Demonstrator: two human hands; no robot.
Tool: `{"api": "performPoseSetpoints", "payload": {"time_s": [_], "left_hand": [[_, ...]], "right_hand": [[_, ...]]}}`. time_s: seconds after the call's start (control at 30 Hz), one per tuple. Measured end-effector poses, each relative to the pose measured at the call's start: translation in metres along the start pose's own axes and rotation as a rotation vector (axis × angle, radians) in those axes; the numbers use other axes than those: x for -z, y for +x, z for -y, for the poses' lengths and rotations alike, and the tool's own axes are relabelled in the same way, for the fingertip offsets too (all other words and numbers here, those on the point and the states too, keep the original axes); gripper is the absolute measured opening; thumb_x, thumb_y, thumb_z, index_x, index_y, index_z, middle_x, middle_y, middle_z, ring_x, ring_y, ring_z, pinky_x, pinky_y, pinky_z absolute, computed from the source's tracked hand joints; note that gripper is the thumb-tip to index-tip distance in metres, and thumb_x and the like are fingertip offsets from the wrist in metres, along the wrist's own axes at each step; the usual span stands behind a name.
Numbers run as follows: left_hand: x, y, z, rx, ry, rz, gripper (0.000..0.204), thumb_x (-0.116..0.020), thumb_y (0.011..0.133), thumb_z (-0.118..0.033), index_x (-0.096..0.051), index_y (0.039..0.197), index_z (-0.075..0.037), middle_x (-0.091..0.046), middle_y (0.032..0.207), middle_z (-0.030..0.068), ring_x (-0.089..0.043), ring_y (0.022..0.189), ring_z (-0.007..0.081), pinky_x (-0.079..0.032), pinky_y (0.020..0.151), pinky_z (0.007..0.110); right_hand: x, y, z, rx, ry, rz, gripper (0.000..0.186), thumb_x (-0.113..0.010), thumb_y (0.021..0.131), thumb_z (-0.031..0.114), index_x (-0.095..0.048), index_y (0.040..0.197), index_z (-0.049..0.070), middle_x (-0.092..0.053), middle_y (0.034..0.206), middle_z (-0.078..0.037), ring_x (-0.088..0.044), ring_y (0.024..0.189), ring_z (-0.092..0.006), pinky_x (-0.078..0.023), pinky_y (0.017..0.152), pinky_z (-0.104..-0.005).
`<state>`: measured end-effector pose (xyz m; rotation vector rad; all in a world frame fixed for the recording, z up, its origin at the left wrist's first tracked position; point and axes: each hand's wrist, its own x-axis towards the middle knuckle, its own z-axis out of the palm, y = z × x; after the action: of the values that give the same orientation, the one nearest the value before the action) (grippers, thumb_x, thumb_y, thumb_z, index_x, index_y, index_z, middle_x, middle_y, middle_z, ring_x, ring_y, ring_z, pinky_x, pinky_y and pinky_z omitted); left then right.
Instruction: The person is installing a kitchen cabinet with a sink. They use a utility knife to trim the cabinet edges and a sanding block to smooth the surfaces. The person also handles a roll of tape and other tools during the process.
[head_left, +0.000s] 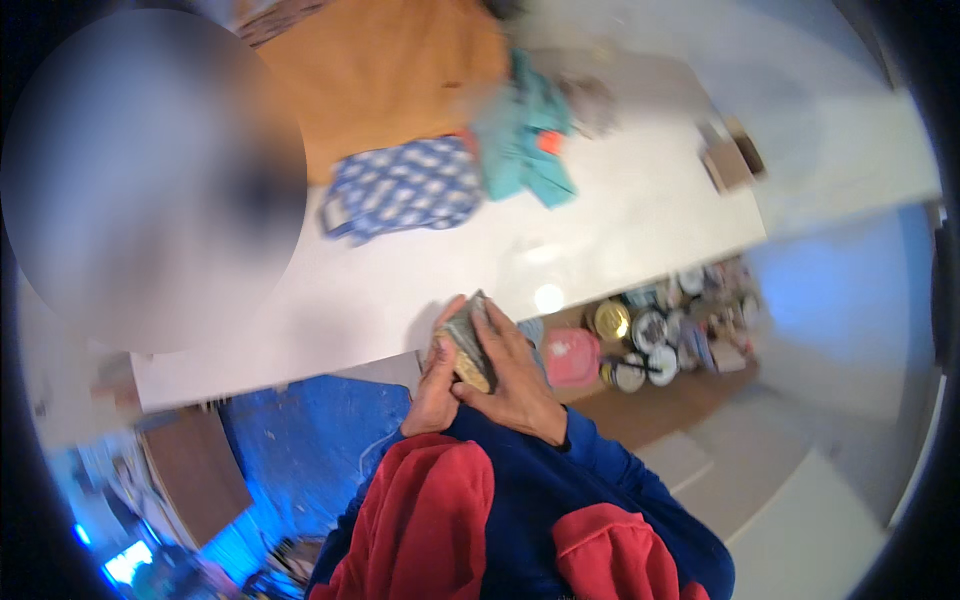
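Note:
Close to my body, at the table's front edge, both hands grip a small block-like thing (463, 345), grey on top with a tan, grainy-looking side. What kind of thing it is, I cannot make out. My left hand (434, 388) wraps its left side, and my right hand (517, 385) has its fingers laid over the right side with the thumb at the lower end. Beyond them on the white table (350, 310) lies a folded blue-and-white patterned cloth (405, 188). A crumpled teal cloth (515, 145) with an orange patch is beside it. Behind both spreads a large orange-brown cloth (390, 70).
A small cardboard box (727, 165) stands at the table's far right. Below the right edge, several tins and jars (650, 330) crowd a brown surface beside a pink container (573, 357). A blue sheet (310, 430) hangs at lower left. A blurred oval hides the upper left.

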<state>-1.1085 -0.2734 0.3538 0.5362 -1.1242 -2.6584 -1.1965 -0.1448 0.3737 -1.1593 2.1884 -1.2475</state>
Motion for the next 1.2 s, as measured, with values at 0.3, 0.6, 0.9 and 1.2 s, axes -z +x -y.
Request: {"api": "performPoseSetpoints", "payload": {"time_s": [0.3,0.6,0.9,1.2], "left_hand": [[0.045,-0.043,-0.001,-0.364,0.179,-0.176,0.083,-0.053,0.11,-0.057,-0.02,0.171,-0.012,-0.036,0.165,0.011,-0.031,0.155,0.0252,-0.028,0.127,0.041],[0.043,-0.06,0.023,-0.503,0.135,-0.414,0.104,-0.068,0.1,-0.064,-0.014,0.171,-0.012,-0.038,0.154,0.013,-0.034,0.148,0.0278,-0.029,0.122,0.043],[0.009,-0.109,0.052,-0.425,0.017,-0.823,0.088,-0.065,0.104,-0.058,-0.027,0.169,-0.012,-0.051,0.142,0.0109,-0.047,0.134,0.0262,-0.035,0.114,0.037],[0.059,-0.121,0.072,-0.47,-0.209,-1.116,0.098,-0.072,0.097,-0.064,-0.03,0.166,-0.008,-0.055,0.145,0.0201,-0.055,0.134,0.0285,-0.047,0.111,0.042]], "right_hand": [[-0.027,0.039,0.037,0.087,0.348,0.425,0.095,-0.079,0.091,0.032,-0.031,0.166,-0.001,-0.039,0.166,-0.023,-0.035,0.156,-0.0371,-0.027,0.129,-0.0447],[-0.023,0.067,0.045,-0.043,0.511,0.953,0.091,-0.074,0.097,0.033,-0.027,0.167,-0.002,-0.04,0.164,-0.021,-0.044,0.149,-0.0296,-0.039,0.121,-0.0412],[-0.052,0.077,0.013,0.057,0.431,1.345,0.083,-0.069,0.101,0.028,-0.027,0.166,-0.003,-0.039,0.165,-0.024,-0.041,0.153,-0.032,-0.03,0.126,-0.0402],[-0.12,0.083,0.052,-0.01,0.388,1.58,0.069,-0.065,0.106,0.031,-0.039,0.159,-0.006,-0.047,0.16,-0.023,-0.045,0.15,-0.0315,-0.032,0.126,-0.0425]]}}
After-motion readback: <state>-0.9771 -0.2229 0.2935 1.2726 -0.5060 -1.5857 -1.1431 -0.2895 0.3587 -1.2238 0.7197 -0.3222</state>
